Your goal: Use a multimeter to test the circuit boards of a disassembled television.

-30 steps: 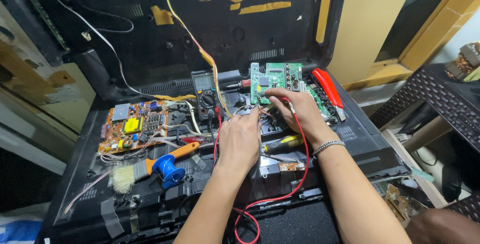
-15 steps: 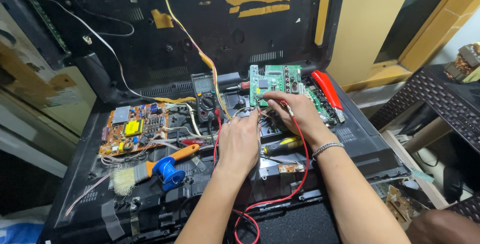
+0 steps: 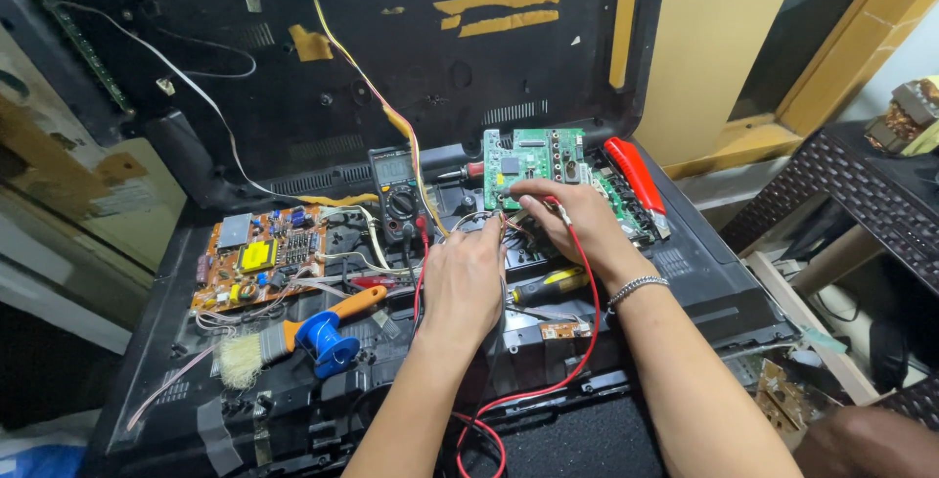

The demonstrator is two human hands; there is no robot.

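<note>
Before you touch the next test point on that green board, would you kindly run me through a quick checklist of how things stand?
1. Right hand on the green circuit board, red probe lead running from it: ok.
2. Left hand beside the board, over the open television chassis; whether it holds a black probe: cannot tell.
3. Dark handheld multimeter lying face up within sight: ok; its reading: cannot tell.
4. Yellow-handled screwdriver lying under the right wrist, close to the red lead: not ok.
5. Orange-handled brush and blue wire spool lying apart from both hands: ok.
</note>
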